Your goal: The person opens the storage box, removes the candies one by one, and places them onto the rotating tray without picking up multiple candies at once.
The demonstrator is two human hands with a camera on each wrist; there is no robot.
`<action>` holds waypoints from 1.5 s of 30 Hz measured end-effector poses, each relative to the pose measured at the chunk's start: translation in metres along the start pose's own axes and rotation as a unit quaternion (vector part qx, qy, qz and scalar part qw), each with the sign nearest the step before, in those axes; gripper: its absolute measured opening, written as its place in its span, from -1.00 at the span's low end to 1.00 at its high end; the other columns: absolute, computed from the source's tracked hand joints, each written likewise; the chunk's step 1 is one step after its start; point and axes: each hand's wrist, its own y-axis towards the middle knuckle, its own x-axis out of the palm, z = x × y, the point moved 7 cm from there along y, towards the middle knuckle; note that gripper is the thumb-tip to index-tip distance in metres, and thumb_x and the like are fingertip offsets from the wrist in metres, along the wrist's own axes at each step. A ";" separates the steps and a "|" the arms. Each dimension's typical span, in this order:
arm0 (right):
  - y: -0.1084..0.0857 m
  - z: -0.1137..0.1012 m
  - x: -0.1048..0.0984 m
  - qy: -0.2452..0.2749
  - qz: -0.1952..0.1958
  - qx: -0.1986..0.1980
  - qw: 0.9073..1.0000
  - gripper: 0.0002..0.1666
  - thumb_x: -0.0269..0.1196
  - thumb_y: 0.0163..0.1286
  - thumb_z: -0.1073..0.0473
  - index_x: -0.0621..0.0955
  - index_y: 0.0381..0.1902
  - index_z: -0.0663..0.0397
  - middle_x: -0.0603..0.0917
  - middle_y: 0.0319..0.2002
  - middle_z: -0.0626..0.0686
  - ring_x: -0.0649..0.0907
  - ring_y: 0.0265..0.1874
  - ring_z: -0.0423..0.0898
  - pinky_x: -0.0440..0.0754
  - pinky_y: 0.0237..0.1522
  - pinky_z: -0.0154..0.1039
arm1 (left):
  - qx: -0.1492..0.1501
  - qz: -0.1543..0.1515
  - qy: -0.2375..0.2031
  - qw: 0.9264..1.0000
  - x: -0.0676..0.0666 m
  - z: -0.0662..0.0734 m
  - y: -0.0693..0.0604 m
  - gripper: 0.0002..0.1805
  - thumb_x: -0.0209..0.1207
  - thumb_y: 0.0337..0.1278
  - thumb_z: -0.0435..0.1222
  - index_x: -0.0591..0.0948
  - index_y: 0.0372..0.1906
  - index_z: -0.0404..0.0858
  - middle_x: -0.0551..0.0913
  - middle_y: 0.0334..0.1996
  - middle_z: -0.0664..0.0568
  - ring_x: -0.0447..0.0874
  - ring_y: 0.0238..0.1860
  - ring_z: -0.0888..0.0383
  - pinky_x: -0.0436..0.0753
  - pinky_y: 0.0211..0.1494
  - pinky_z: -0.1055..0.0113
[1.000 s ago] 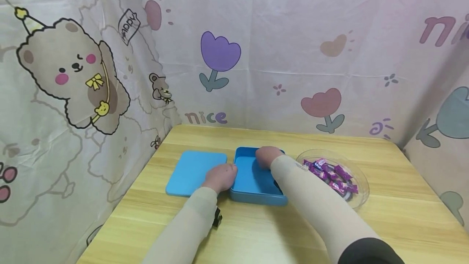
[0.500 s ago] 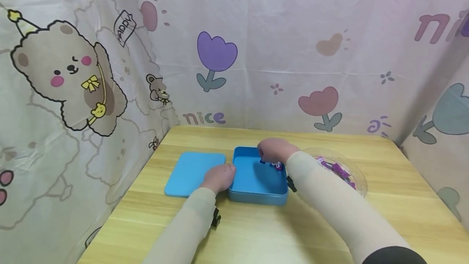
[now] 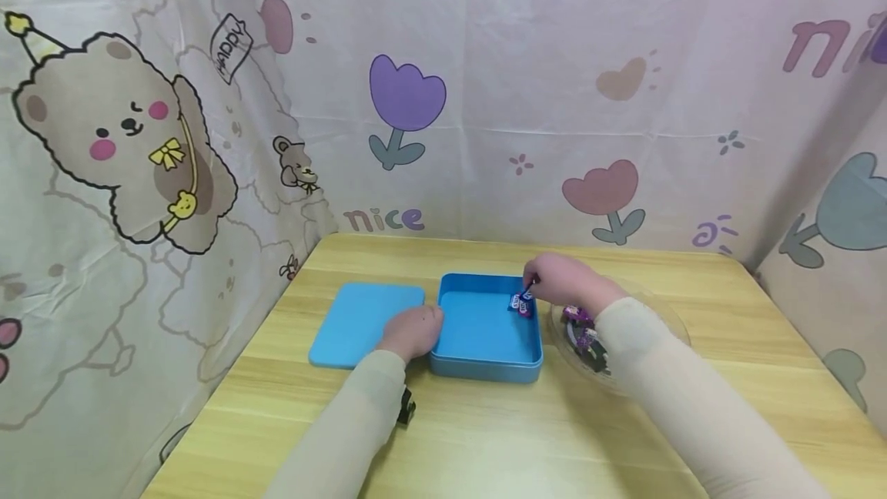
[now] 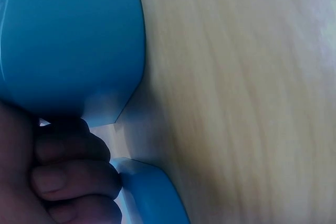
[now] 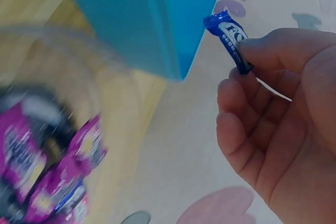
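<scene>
My right hand (image 3: 564,279) is over the far right corner of a shallow blue box (image 3: 485,369). It pinches a small blue-wrapped candy (image 5: 229,40) between thumb and finger. A few wrapped candies (image 3: 523,308) lie in that corner of the box. Curled fingers of my left hand (image 3: 413,331) hold the box's left wall near the rim; the left wrist view has these fingers (image 4: 79,177) against the box, the thumb hidden there. Right of the box, partly under my right forearm, a clear round dish (image 3: 681,323) holds several purple-wrapped candies (image 3: 589,339).
A flat blue lid (image 3: 360,322) lies on the wooden table (image 3: 471,445) left of the box, close to my left hand. Behind the table hangs a printed cloth (image 3: 485,191), with more cloth along both sides.
My right hand has moved right and slightly up, from inside the box to its far right corner. Candies now show in that corner. The left hand stays on the box wall.
</scene>
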 end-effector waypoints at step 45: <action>-0.019 0.018 0.012 0.007 -0.033 0.028 0.999 -0.79 0.20 0.34 0.29 0.69 -0.10 0.14 0.68 -0.23 0.00 0.60 -0.29 -0.05 0.63 -0.08 0.01 | -0.007 0.005 0.014 1.000 -0.004 0.003 -0.004 -0.44 -0.40 0.54 -0.04 0.40 -0.55 -0.18 0.35 -0.57 -0.05 0.41 -0.49 -0.01 0.40 -0.39 0.18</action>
